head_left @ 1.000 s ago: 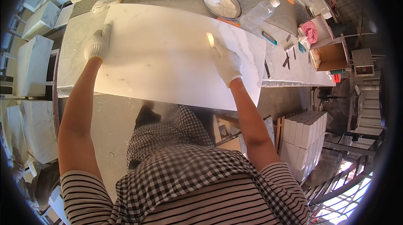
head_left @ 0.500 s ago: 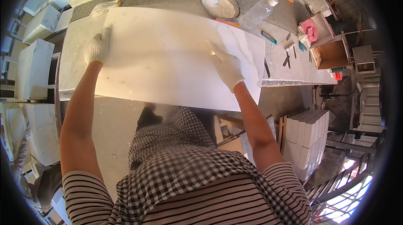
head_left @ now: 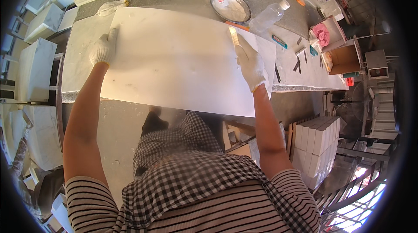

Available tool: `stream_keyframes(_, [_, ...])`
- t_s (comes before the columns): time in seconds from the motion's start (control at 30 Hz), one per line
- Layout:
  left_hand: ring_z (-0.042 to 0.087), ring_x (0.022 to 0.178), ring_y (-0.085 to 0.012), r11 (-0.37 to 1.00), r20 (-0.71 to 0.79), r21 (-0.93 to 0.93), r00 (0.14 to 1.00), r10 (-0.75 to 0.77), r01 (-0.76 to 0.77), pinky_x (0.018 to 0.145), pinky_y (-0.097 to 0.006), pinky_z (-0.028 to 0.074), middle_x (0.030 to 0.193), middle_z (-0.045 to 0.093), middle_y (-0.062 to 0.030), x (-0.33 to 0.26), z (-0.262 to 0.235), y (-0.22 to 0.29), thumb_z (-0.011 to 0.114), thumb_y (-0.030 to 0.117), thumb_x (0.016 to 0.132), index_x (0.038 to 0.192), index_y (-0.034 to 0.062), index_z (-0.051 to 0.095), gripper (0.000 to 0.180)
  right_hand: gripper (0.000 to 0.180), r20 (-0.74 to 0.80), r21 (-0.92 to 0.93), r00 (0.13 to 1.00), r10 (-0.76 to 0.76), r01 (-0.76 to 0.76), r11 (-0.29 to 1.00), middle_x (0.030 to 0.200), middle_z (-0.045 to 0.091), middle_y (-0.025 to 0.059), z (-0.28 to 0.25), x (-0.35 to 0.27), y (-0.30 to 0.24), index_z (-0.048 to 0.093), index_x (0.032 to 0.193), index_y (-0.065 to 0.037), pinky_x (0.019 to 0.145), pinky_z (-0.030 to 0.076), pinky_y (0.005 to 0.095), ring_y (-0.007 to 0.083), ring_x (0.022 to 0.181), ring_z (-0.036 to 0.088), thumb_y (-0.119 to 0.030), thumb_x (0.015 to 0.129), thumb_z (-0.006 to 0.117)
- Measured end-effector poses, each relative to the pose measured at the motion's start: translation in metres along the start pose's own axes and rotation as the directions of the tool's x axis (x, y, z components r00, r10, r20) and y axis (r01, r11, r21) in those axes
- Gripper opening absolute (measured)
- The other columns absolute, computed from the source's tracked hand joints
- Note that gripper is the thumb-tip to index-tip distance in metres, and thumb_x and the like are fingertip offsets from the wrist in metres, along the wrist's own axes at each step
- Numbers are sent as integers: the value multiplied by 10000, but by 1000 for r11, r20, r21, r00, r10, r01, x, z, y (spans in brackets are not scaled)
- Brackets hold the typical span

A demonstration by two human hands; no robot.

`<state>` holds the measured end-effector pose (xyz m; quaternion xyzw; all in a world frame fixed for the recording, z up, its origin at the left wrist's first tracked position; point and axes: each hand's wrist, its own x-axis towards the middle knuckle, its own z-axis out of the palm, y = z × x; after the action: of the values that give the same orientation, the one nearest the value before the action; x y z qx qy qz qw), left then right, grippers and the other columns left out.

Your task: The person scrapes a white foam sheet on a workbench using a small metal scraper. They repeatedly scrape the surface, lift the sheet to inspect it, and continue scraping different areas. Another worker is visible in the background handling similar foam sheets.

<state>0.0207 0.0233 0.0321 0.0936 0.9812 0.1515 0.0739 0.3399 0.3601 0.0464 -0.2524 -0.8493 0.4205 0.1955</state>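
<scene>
Clutter along the far side of the stone table [head_left: 300,74]

A round metal dish [head_left: 230,7] sits just beside a lying clear plastic bottle [head_left: 269,16]; a pink cloth [head_left: 322,34] rests by an open cardboard box [head_left: 344,59]; stacked white tiles [head_left: 317,140] stand below.

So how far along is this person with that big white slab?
The white slab already lies flat on the workbench, its near edge hanging over the front. In hand: the gloved left hand grips its left edge, while the right hand presses a thin yellowish strip near the right end. What is left to do cannot be told from here.
</scene>
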Motion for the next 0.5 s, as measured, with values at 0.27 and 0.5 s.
stream_keyframes(0.27, [616,1154,-365,998,-12,-50,999,-47,46,988,-449,454,1212,656,-223,-5,-2,5,309,708,928,1231,60,657,795,434,82,-189,996,-29,44,981,1245,680,53,30,41,-14,576,1391,-166,905,486,306,197,1063,649,-279,972,556])
stream_keyframes(0.5, [618,1151,-371,998,-11,-42,999,-41,40,986,-453,453,1205,659,-225,-7,-3,6,304,701,937,1234,65,656,785,456,254,-203,944,-213,267,942,1396,593,48,70,49,-40,514,1448,-245,1006,453,325,198,1221,593,-304,996,494])
